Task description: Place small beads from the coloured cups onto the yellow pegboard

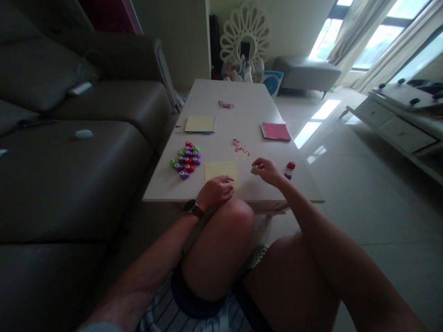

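My right hand (268, 171) is closed around a small green craft punch (254, 170), just above or on the table to the right of a pale yellow sheet of paper (220, 170). The sheet has a row of small marks or holes along its edges. Across its lower part lies my left hand (218, 189), fingers stretched out and holding nothing. Left of the sheet stands a cluster of several red, purple and green craft punches (188, 160). Two more, a red punch (291, 165) and a purple punch (288, 175), stand beyond my right wrist.
Tiny red and pale paper bits (240, 148) lie scattered behind the sheet. A stack of yellow paper (200, 124) sits at the left, a pink stack (276, 131) at the right. Farther back is a small colourful pile (225, 105). The white table (242, 94) stands beside a sofa (114, 103).
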The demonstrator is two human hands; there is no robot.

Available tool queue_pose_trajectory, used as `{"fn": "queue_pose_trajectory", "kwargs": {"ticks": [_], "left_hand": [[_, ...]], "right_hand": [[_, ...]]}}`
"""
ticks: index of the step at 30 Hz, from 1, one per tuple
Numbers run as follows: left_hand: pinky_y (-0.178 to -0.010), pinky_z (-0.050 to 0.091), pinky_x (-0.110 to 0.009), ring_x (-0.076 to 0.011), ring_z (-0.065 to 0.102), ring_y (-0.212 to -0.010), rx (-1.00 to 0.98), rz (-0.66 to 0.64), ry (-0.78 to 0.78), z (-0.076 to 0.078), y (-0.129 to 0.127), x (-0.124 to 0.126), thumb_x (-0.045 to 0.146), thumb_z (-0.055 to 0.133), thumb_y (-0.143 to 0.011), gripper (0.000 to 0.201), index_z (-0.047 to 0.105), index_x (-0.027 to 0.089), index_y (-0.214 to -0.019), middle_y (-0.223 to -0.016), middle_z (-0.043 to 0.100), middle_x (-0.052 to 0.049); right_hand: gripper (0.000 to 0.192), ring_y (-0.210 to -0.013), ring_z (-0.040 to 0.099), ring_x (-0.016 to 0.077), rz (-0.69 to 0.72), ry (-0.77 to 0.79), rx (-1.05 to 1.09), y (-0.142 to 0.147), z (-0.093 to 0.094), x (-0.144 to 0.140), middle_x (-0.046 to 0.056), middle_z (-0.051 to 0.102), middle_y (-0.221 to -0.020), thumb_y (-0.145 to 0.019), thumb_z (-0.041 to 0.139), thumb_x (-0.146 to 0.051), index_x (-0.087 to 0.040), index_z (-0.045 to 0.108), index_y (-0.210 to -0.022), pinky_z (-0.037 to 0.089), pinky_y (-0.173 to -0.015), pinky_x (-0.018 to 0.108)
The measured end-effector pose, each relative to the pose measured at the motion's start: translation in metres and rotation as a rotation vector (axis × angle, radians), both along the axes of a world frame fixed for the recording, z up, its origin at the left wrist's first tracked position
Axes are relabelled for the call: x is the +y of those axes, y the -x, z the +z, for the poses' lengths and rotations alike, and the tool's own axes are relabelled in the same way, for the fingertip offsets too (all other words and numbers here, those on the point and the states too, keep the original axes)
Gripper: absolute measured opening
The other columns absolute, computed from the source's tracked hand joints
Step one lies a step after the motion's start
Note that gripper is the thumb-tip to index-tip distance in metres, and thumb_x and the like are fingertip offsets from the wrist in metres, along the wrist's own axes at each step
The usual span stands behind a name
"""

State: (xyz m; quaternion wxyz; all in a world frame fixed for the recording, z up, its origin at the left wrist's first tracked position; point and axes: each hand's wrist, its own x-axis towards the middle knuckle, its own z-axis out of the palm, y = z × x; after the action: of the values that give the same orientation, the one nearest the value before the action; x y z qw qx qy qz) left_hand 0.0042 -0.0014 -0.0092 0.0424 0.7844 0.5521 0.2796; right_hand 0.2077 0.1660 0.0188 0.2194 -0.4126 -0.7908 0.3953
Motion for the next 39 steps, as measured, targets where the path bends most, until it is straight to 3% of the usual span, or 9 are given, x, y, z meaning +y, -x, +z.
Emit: {"fn": "queue_pose_trajectory", "kwargs": {"ticks": [4,7,11,13,19,23,30,39], "left_hand": [[-0.097,0.053,-0.041,-0.0219,0.062,-0.109,0.015,-0.007,0.004,0.001,0.0,0.0,0.02,0.061,-0.091,0.01,0.071,0.019,-0.088,-0.12,0.068,-0.006],[-0.096,0.053,-0.042,-0.0222,0.062,-0.108,0.026,-0.008,0.002,0.001,0.0,0.0,0.02,0.061,-0.091,0.01,0.071,0.018,-0.09,-0.119,0.068,-0.006],[-0.096,0.053,-0.043,-0.0227,0.062,-0.108,0.04,-0.007,0.0,0.0,0.001,0.0,0.021,0.062,-0.09,0.009,0.071,0.019,-0.089,-0.119,0.068,-0.007],[-0.097,0.053,-0.043,-0.0226,0.062,-0.108,0.041,-0.008,0.001,-0.001,0.001,0.001,0.021,0.062,-0.09,0.009,0.071,0.019,-0.088,-0.119,0.068,-0.007],[-0.098,0.053,-0.043,-0.0228,0.062,-0.108,0.022,-0.006,-0.005,-0.001,0.002,0.0,0.021,0.063,-0.089,0.012,0.069,0.019,-0.1,-0.117,0.068,-0.007],[-0.098,0.052,-0.043,-0.0239,0.061,-0.108,-0.019,0.031,-0.031,-0.002,0.003,-0.001,0.026,0.065,-0.09,0.023,0.064,0.019,-0.112,-0.112,0.066,-0.007],[-0.105,0.05,-0.046,-0.0256,0.057,-0.122,-0.064,0.066,-0.102,-0.007,0.004,-0.001,0.036,0.058,-0.098,0.052,0.043,0.02,-0.145,-0.131,0.06,-0.012],[-0.099,0.054,-0.045,-0.0248,0.063,-0.113,-0.097,0.082,-0.152,-0.01,0.004,0.0,0.029,0.061,-0.095,0.03,0.059,0.021,-0.125,-0.121,0.065,-0.01]], "right_hand": [[0.01,-0.063,0.056,0.0137,0.113,0.182,-0.018,-0.006,0.006,-0.001,0.003,0.065,-0.071,-0.075,0.058,-0.023,-0.016,0.066,-0.078,0.044,-0.06,0.026],[0.011,-0.067,0.059,0.0151,0.17,0.261,-0.02,-0.005,0.007,-0.003,0.007,0.07,-0.077,-0.075,0.06,-0.025,-0.016,0.068,-0.075,0.046,-0.063,0.026],[0.014,-0.075,0.061,0.0154,-0.008,0.127,0.085,0.001,0.009,0.0,0.013,0.071,-0.113,-0.076,0.06,-0.026,-0.017,0.068,-0.082,0.046,-0.064,0.027],[0.016,-0.076,0.061,0.015,-0.076,0.06,0.101,0.0,0.009,0.004,0.014,0.069,-0.12,-0.075,0.059,-0.027,-0.016,0.068,-0.084,0.044,-0.063,0.027],[0.025,-0.065,0.056,0.0133,-0.116,0.01,0.065,-0.01,-0.001,0.009,0.003,0.067,-0.085,-0.072,0.068,-0.035,-0.02,0.063,-0.092,0.041,-0.059,0.027],[0.037,-0.065,0.056,0.0134,0.027,0.089,0.157,-0.007,-0.005,-0.001,-0.002,0.06,-0.074,-0.068,0.075,-0.038,-0.02,0.059,-0.096,0.045,-0.061,0.027],[0.032,-0.076,0.065,0.0149,0.277,0.162,0.237,0.027,-0.001,-0.043,0.001,0.068,-0.083,-0.075,0.073,-0.032,-0.021,0.06,-0.103,0.054,-0.071,0.03],[0.037,-0.079,0.067,0.0164,0.324,0.237,0.322,0.042,-0.009,-0.058,0.0,0.068,-0.087,-0.073,0.075,-0.023,-0.024,0.059,-0.105,0.057,-0.069,0.031]]}}
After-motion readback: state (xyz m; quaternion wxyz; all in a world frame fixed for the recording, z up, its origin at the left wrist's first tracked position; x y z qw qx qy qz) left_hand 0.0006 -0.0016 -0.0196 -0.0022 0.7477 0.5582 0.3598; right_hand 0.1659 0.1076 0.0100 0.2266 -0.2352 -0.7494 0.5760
